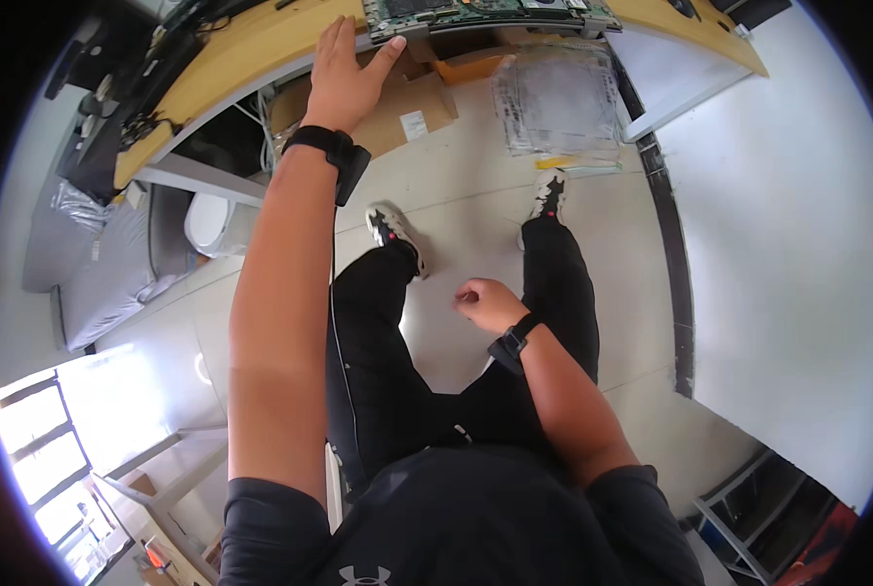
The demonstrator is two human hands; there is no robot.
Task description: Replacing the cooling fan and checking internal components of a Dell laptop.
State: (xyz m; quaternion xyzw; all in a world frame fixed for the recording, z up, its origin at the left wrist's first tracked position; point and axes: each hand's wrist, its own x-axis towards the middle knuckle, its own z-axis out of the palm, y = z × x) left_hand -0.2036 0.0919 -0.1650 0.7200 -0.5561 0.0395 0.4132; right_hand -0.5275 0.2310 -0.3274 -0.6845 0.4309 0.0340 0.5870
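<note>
At the top of the head view, an opened laptop [485, 17] with its green circuit board bare lies at the edge of a wooden desk [246, 59]. My left hand [344, 83] reaches up to that edge, fingers stretched out and thumb apart, with the thumb tip by the laptop's near left corner. Nothing shows in its grasp. Lower down, between my knees and above the floor, my right hand [492, 305] is closed, thumb and fingers curled together. A small dark spot shows between them, too little to name. Both wrists wear black straps with a small box.
Under the desk are a cardboard box [407, 115] and a stack of clear plastic bags [559, 98]. A white bin [217, 225] and grey cushions [114, 264] are at the left. A thin cable runs down my left arm. A white panel [778, 215] stands at the right.
</note>
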